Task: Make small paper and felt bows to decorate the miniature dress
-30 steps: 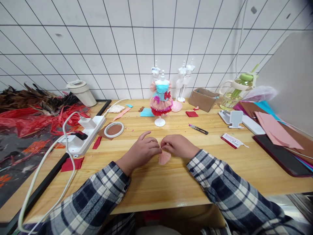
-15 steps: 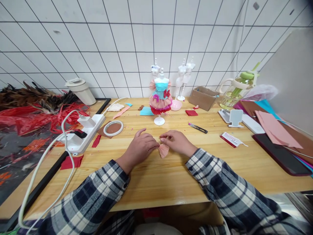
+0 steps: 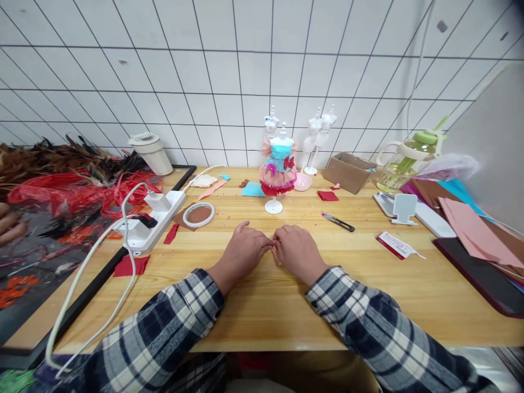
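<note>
Over the middle of the wooden table (image 3: 270,322), my left hand (image 3: 245,248) and my right hand (image 3: 297,252) meet fingertip to fingertip. Both are closed in a pinch, the left thumb sticking up. The pleated piece of peach crepe paper between them is almost wholly hidden by my fingers. Just beyond stands a small white dress form (image 3: 282,135) on a round base. It wears a paper dress (image 3: 279,169) with a turquoise top, a red bow, a purple rosette and a ruffled peach and red skirt.
Left are a tape roll (image 3: 198,214), a power strip (image 3: 158,221) with white cables, a cup (image 3: 151,154) and another person's hand (image 3: 11,224). Right lie a utility knife (image 3: 338,221), a cardboard box (image 3: 349,173), a jug (image 3: 395,169), a phone stand (image 3: 404,208) and coloured paper sheets (image 3: 478,226).
My hands have drawn together, the right one turning over the peach crepe paper, which showed as a fan before. Another person's hand has appeared at the left edge. The view has shifted slightly.
</note>
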Tool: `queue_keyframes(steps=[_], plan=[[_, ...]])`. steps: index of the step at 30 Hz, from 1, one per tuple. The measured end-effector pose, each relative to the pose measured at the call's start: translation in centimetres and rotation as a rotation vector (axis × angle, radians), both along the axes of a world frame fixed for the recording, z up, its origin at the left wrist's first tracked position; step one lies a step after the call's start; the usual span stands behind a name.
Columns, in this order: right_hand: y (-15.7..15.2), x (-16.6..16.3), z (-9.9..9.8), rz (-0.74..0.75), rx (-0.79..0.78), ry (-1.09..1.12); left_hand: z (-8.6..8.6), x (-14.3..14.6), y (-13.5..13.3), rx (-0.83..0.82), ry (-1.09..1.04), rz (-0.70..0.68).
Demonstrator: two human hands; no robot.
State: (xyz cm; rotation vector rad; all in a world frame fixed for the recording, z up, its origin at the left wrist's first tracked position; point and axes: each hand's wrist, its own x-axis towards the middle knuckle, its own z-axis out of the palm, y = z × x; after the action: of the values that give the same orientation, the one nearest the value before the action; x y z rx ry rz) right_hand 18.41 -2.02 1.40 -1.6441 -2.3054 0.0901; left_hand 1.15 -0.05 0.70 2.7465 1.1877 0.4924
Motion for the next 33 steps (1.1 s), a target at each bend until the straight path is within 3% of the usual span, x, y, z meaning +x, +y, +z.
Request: queue_keyframes(steps=[6, 15, 20, 27, 33], plan=[[-0.4, -0.5, 0.3, 0.02, 0.142, -0.155, -0.4, 0.5, -0.2, -0.116, -0.07, 0.125], [-0.9, -0.7, 0.5, -0.038, 0.158, -0.071, -0.9, 0.7, -0.2, -0.143, -0.212, 0.227], [-1.0, -1.0, 0.5, 0.015, 0.238, -0.105, -1.3, 0.7, 0.4, -0.265, -0.361, 0.329], [-1.1, -0.7, 0.1, 0.126, 0.354, -0.129, -1.4, 0.5, 1.1, -0.735, -0.908, 0.402], [-1.0, 0.3, 0.1, 0.175, 0.345, 0.049, -0.7, -0.6, 1.3, -1.198, -1.37, 0.2]])
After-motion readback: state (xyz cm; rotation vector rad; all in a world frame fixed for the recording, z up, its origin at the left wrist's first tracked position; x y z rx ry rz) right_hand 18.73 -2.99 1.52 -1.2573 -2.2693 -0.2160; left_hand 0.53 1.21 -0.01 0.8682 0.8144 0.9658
